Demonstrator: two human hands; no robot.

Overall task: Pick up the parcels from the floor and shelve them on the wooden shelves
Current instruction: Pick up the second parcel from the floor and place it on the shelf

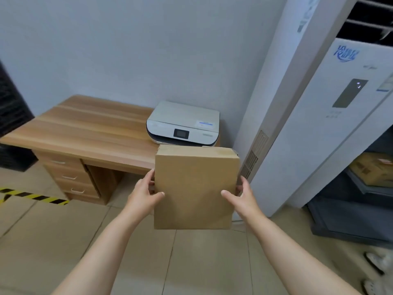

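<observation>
I hold a plain brown cardboard parcel (194,188) in the air in front of me, its broad face toward the camera. My left hand (144,193) grips its left edge, thumb across the front. On the parcel's right edge sits my right hand (241,195), thumb also on the front. The parcel hangs above the tiled floor, just in front of a wooden desk (85,128). No wooden shelves are in view.
A grey printer (184,123) stands on the desk's right end. A tall white air conditioner (331,116) rises at the right. Beside it a dark rack (361,188) holds another cardboard box (374,169). Yellow-black tape (32,196) marks the floor at left.
</observation>
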